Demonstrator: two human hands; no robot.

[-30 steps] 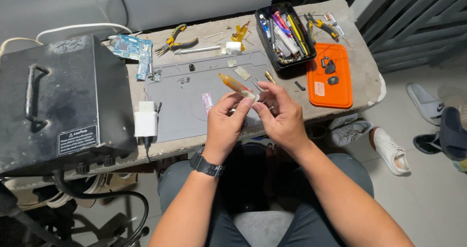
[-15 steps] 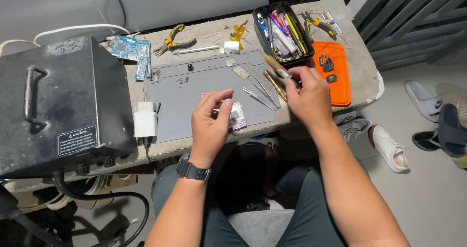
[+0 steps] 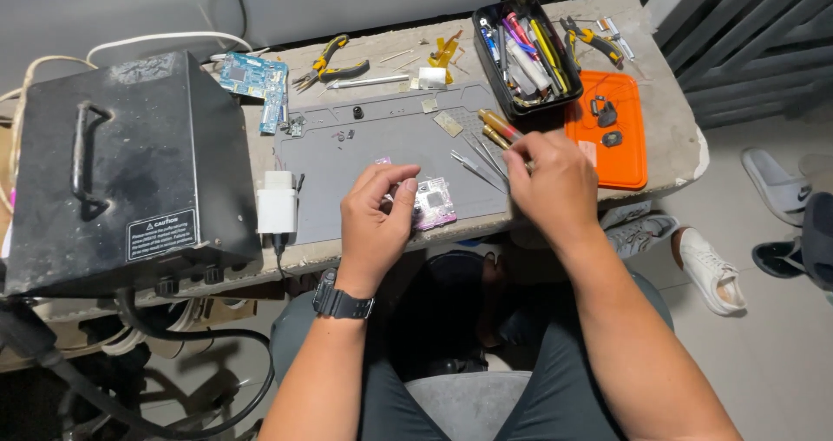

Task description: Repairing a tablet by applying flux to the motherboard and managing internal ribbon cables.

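My left hand (image 3: pixel 375 224), with a black watch on the wrist, rests on the grey work mat (image 3: pixel 364 150). Its thumb and fingertips pinch the left edge of a small pink circuit board (image 3: pixel 436 203) that lies flat near the mat's front edge. My right hand (image 3: pixel 555 189) sits at the mat's right edge. Its fingers curl down over the lower ends of two amber-handled screwdrivers (image 3: pixel 497 128). The fingers hide whether they grip one. Metal tweezers (image 3: pixel 475 165) lie just left of that hand.
A large black metal box (image 3: pixel 121 172) fills the left of the stone bench. A white adapter (image 3: pixel 278 202) sits beside it. Behind the mat lie a blue circuit board (image 3: pixel 253 78) and yellow pliers (image 3: pixel 330 61). A black tool tray (image 3: pixel 525 55) and orange tray (image 3: pixel 612 154) stand at right.
Both hands came down from holding the amber-handled tool together. The right hand carried it to the mat's right edge and stays there; the left hand dropped to the pink board.
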